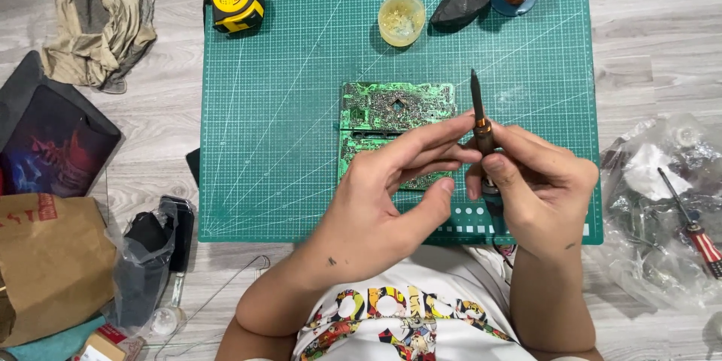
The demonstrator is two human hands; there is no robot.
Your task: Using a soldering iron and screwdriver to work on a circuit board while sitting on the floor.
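While the right hand [538,192] grips a soldering iron [479,116], left hand [391,188] fingers pinch its collar.

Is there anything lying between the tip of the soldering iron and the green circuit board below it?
Nothing visible does. The soldering iron, held in the right hand with the left hand touching it, points over the circuit board, whose top is bare.

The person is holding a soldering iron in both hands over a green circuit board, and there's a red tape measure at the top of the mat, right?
Nearly. The head view shows the tape measure is yellow and black, not red. The rest holds: both hands, left and right, hold the soldering iron over the green circuit board on the cutting mat.
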